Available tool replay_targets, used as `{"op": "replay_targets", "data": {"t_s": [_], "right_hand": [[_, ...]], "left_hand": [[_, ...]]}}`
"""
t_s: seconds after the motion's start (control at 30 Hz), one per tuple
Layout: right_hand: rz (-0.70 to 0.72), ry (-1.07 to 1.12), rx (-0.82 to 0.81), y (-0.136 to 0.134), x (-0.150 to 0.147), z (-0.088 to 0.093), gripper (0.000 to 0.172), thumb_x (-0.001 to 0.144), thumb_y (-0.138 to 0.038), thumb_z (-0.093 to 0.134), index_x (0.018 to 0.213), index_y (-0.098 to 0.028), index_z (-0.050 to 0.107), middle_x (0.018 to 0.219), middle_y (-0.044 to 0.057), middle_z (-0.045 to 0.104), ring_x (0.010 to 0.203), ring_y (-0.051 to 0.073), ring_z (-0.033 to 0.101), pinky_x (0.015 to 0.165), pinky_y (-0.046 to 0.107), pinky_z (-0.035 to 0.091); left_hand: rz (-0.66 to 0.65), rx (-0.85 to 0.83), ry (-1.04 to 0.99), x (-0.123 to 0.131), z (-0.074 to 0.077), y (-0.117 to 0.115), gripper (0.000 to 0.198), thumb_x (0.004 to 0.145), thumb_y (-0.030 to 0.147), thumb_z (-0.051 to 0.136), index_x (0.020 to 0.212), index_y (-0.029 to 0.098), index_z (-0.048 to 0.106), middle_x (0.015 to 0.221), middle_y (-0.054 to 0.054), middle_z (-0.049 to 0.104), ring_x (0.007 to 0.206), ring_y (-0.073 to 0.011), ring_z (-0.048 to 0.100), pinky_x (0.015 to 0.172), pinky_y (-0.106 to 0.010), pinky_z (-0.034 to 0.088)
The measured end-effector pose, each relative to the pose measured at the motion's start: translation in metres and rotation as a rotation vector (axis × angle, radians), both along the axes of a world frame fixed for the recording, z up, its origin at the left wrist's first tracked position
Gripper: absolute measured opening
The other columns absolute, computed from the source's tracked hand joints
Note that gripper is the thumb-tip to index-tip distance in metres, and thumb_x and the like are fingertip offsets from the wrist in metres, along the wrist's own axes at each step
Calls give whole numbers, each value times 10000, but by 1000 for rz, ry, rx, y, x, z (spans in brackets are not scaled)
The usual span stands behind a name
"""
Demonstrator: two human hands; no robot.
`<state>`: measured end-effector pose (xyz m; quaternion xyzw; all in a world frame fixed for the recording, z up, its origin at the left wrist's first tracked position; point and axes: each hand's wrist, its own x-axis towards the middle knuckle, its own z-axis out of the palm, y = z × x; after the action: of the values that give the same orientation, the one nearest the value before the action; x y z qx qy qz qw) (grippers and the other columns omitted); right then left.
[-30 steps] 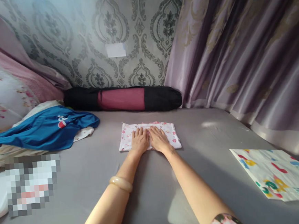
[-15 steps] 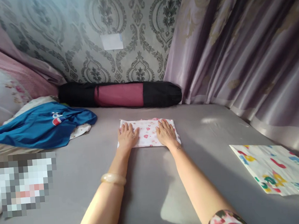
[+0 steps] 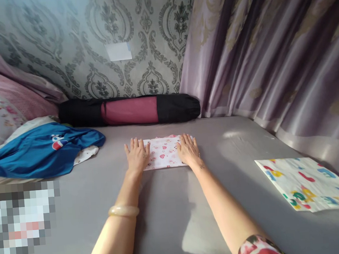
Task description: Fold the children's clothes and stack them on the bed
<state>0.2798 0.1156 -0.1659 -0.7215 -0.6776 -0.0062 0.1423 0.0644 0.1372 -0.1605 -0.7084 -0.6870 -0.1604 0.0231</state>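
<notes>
A folded white cloth (image 3: 164, 154) with pink and red prints lies flat on the grey sheet (image 3: 164, 205). My left hand (image 3: 137, 156) rests palm down over its left edge, fingers stretched and spread. Over the right edge lies my right hand (image 3: 188, 149), also flat with its fingers apart. Each hand covers one side of the cloth, and neither grips it. A pale bangle (image 3: 123, 211) sits on my left forearm.
At the right lies a folded cream cloth (image 3: 311, 184) with colourful prints. A blue garment (image 3: 39, 153) is heaped at the left, above a blurred-out item (image 3: 21, 224). A black and maroon roll (image 3: 130, 111) lies along the wall beside purple curtains (image 3: 240, 58).
My left hand has slid outward to the cloth's left edge, while my right hand stays near the right edge. The view has shifted slightly.
</notes>
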Motion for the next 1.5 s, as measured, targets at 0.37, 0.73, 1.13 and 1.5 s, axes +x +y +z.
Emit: {"op": "replay_targets", "data": {"t_s": [0.37,0.73,1.13,1.5], "right_hand": [[-50,-2,-54,-1,5,-8,579,1014,-377,227,1495,-70,324,1562,134,301,1449,256,216,1171,462,143],[54,-11,1,-3,-12,5,546,1021,-354,225,1498,-113,336,1567,130,291,1457,254,200,1177,483,62],[70,18,-88,-2,-16,-6,525,1017,-361,240,1480,-151,370,1593,99,233,1465,246,165,1162,513,123],[166,30,-25,-5,-29,5,514,1012,-319,254,1486,-150,359,1587,104,250,1466,239,175,1176,525,109]], "left_hand": [[16,-190,4,-5,-7,0,606,980,470,188,1438,138,407,1561,-168,308,1439,-319,275,1145,-584,188],[-24,7,71,18,-1,-7,584,994,432,213,1417,110,453,1541,-176,346,1459,-307,225,1166,-529,169],[-117,-110,70,21,-17,-4,553,993,452,243,1422,161,436,1539,-157,352,1433,-329,278,1142,-575,190],[-198,-33,73,38,-6,-11,540,997,405,266,1422,127,446,1540,-174,348,1454,-307,249,1160,-545,192]]}}
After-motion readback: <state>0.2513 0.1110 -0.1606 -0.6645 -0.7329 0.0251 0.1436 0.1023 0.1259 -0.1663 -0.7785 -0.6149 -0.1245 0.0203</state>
